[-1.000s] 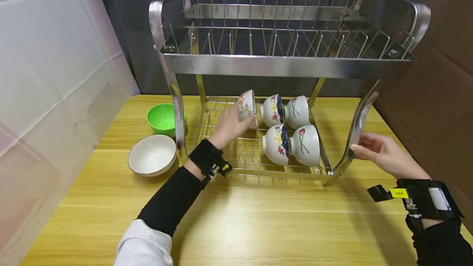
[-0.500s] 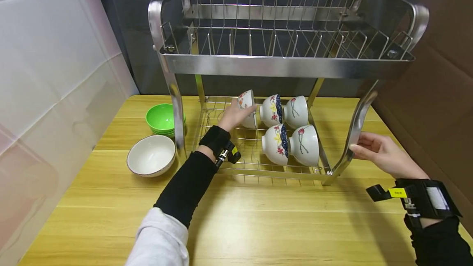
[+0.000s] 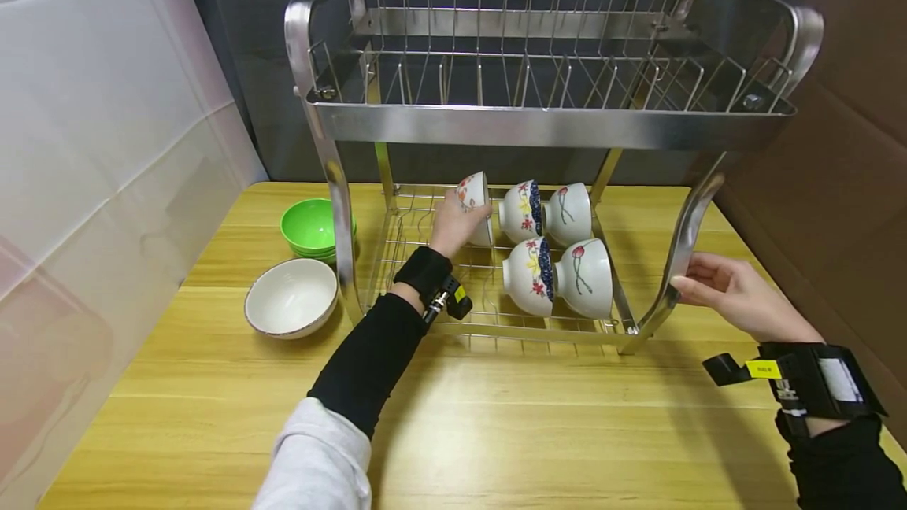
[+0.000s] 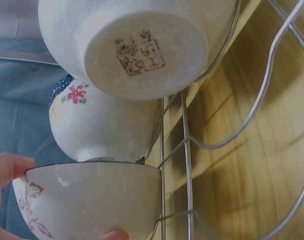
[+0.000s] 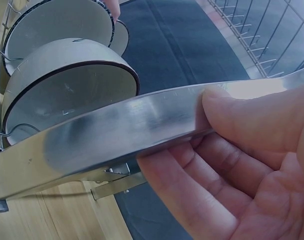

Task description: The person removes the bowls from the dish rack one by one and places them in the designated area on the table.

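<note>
My left hand (image 3: pixel 453 225) grips a white bowl with orange flowers (image 3: pixel 475 189), which stands on its side at the back of the dish rack's lower shelf. In the left wrist view this flowered bowl (image 4: pixel 92 200) has a thumb and fingertips on it, and its rim is close to the base of a blue-rimmed floral bowl (image 4: pixel 102 127). At the right, my right hand (image 3: pixel 744 297) pinches the metal front leg (image 3: pixel 683 246) of the rack between thumb and fingers. Close up, the right wrist view shows that leg (image 5: pixel 122 117) between thumb and fingers.
On the lower shelf, another blue-rimmed bowl (image 3: pixel 527 278) and two tulip bowls, one in front (image 3: pixel 586 282), also lie sideways. Left of the rack are stacked green bowls (image 3: pixel 312 225) and a white bowl (image 3: pixel 292 299). The wire upper tier (image 3: pixel 553 126) hangs over the lower shelf.
My left hand and forearm have shifted right and forward around the flowered bowl, which tilts a little less now. The right hand keeps its hold on the leg.
</note>
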A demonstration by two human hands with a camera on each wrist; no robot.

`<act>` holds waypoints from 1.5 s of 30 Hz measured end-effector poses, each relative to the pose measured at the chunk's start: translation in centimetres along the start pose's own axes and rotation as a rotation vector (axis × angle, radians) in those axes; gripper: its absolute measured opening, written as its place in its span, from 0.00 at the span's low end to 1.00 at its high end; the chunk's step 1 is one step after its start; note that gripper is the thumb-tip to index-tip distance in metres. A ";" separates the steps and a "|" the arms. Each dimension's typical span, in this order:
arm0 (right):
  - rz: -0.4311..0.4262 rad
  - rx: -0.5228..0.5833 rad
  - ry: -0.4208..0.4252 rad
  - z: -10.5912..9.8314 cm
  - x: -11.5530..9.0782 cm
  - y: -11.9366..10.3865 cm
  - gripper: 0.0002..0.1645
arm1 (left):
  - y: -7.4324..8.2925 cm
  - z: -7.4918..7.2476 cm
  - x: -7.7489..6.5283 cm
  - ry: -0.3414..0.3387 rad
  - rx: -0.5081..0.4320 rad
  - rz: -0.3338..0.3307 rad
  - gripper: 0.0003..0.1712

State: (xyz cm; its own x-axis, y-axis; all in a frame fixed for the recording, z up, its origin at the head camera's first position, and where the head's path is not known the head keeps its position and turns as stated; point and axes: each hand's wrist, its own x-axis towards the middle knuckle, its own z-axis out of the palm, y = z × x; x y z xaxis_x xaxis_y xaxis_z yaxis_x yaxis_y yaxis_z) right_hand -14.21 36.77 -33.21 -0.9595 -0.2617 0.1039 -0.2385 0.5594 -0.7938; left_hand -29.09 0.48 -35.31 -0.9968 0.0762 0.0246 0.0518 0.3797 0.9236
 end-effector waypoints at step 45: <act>0.048 -0.087 -0.001 -0.1 0.0 -0.5 0.07 | 1.8 -4.9 -7.9 0.056 -0.290 0.097 0.39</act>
State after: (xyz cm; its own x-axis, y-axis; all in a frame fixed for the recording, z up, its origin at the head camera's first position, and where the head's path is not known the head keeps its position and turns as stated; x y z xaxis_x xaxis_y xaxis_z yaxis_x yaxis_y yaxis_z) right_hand -14.16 36.57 -32.79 -0.9700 -0.2340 0.0664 -0.2046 0.6378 -0.7425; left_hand -21.39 -3.95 -31.95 -0.9902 0.0451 0.1320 0.1357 0.0941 0.9863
